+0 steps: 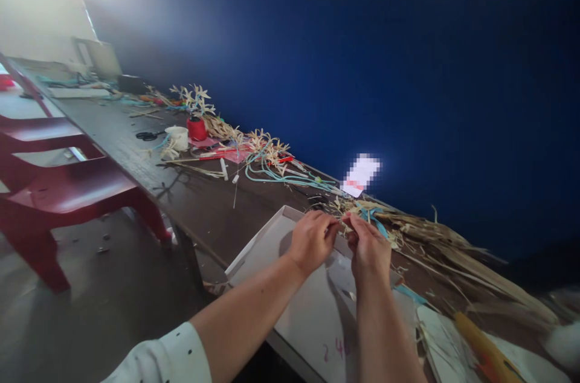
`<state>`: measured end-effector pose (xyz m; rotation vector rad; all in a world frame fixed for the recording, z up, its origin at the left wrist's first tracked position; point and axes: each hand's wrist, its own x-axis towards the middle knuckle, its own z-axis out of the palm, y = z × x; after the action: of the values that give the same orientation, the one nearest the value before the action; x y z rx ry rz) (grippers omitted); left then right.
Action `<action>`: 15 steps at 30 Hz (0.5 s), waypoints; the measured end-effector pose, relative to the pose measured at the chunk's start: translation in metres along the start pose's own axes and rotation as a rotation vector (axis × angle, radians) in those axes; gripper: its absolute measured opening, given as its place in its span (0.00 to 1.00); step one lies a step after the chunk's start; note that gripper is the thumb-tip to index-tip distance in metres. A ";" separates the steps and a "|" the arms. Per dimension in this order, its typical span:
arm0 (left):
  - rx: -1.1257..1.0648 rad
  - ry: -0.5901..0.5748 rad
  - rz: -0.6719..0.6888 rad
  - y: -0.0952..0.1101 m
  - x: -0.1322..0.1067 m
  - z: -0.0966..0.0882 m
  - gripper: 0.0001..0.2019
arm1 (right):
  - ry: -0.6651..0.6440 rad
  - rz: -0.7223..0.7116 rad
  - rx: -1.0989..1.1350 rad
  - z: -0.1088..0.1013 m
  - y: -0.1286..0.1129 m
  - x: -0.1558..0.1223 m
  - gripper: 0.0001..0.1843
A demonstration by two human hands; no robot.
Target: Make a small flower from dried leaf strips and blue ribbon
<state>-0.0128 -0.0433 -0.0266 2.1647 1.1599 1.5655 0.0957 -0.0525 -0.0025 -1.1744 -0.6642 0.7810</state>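
My left hand [312, 239] and my right hand [368, 245] meet above a white cardboard box lid [272, 241] on a long dark table [136, 147]. Both hands are closed in a pinch on a thin dry straw strip [342, 225] held between them. Just behind my fingers lies a heap of dried straw leaves [435, 244] with a teal strip [374, 217] in it.
Further along the table are straw flowers [194, 98] in a red cup [196, 128], a white cup [178, 137], black scissors [147, 135] and teal cord [272, 174]. A blue wall panel [362, 81] backs the table. Dark red plastic chairs [58, 186] stand at left.
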 end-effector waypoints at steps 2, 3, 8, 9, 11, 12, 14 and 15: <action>-0.002 0.003 -0.007 0.000 0.000 0.000 0.09 | 0.002 0.006 -0.003 -0.001 0.000 0.000 0.17; -0.003 0.006 -0.010 -0.001 0.000 0.001 0.09 | 0.006 0.008 -0.007 -0.001 0.001 0.001 0.17; -0.006 0.018 -0.014 -0.002 0.000 0.002 0.08 | -0.002 0.007 -0.015 -0.002 0.003 0.002 0.18; -0.007 0.020 -0.014 -0.002 0.000 0.002 0.09 | -0.008 0.002 -0.018 -0.002 0.003 0.002 0.18; -0.011 0.019 -0.013 -0.002 0.000 0.002 0.09 | -0.016 -0.008 -0.028 -0.002 0.003 0.002 0.17; -0.012 0.017 -0.012 -0.002 0.000 0.002 0.09 | -0.020 -0.011 -0.036 -0.003 0.003 0.002 0.17; -0.010 0.014 -0.012 -0.002 0.000 0.002 0.09 | -0.026 -0.014 -0.047 -0.003 0.004 0.002 0.17; -0.007 0.012 -0.013 -0.002 0.000 0.002 0.10 | -0.032 -0.016 -0.050 -0.003 0.004 0.002 0.17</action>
<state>-0.0124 -0.0413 -0.0289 2.1424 1.1680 1.5771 0.0986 -0.0519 -0.0068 -1.2030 -0.7226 0.7752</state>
